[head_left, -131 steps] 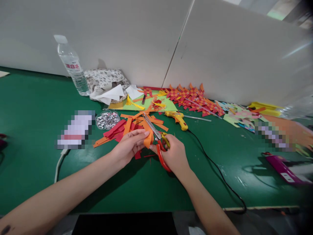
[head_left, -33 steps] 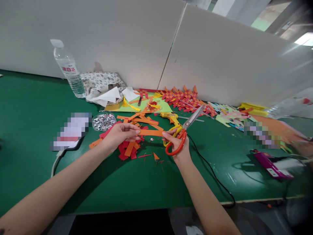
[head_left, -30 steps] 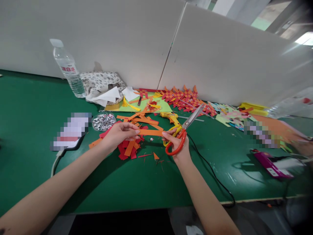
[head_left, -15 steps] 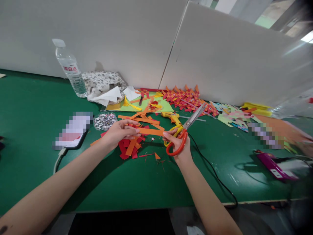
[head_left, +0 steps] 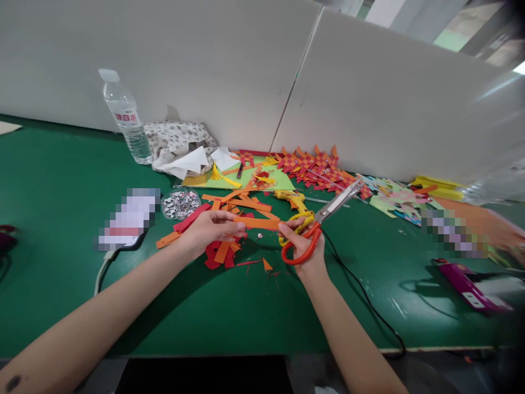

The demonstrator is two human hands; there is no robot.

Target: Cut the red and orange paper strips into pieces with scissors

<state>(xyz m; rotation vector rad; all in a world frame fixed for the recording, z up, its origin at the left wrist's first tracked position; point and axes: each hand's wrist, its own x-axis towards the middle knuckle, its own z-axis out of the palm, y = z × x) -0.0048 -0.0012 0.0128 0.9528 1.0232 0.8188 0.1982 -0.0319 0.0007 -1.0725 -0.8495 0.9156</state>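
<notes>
An orange paper strip (head_left: 262, 223) is stretched level between my two hands. My left hand (head_left: 211, 232) pinches its left end. My right hand (head_left: 305, 241) pinches the right end between thumb and finger, and also carries scissors (head_left: 305, 249) with red and yellow handles, their closed-looking blades pointing up and right. Below and behind the strip lies a pile of red and orange paper strips (head_left: 221, 251). A small orange paper scrap (head_left: 267, 265) lies near it. Just behind my right hand is a yellow glue gun (head_left: 293, 201).
A dish of googly eyes (head_left: 180, 204) and a phone (head_left: 129, 219) are at left. Behind stand a water bottle (head_left: 127, 117) and a patterned cloth pouch (head_left: 178, 142). Woven paper fish (head_left: 307, 164) lie by the partition (head_left: 205, 65). A purple power strip (head_left: 467, 284) sits right.
The scissors have tipped a little lower to the right in my right hand. Both hands keep the orange paper strip. The whole view has shifted slightly.
</notes>
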